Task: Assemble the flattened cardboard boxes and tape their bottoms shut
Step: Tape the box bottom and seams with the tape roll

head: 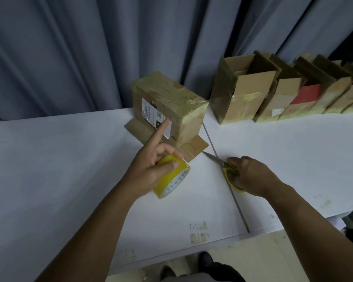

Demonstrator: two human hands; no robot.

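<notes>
two bare forearms [84, 231], one dark shoe [206, 259]

Grey-blue curtain [69, 58] hangs behind my white table [59, 159]. Thin gap [238, 208] splits table top. Yellowish marks [199, 231] near front edge. Dark shoe [207, 261] on floor [257, 253] below.

Single head-worn wide-angle view, looking forward and down from close above the white table [69, 159]; curtain [90, 47] fills the upper frame.
</notes>
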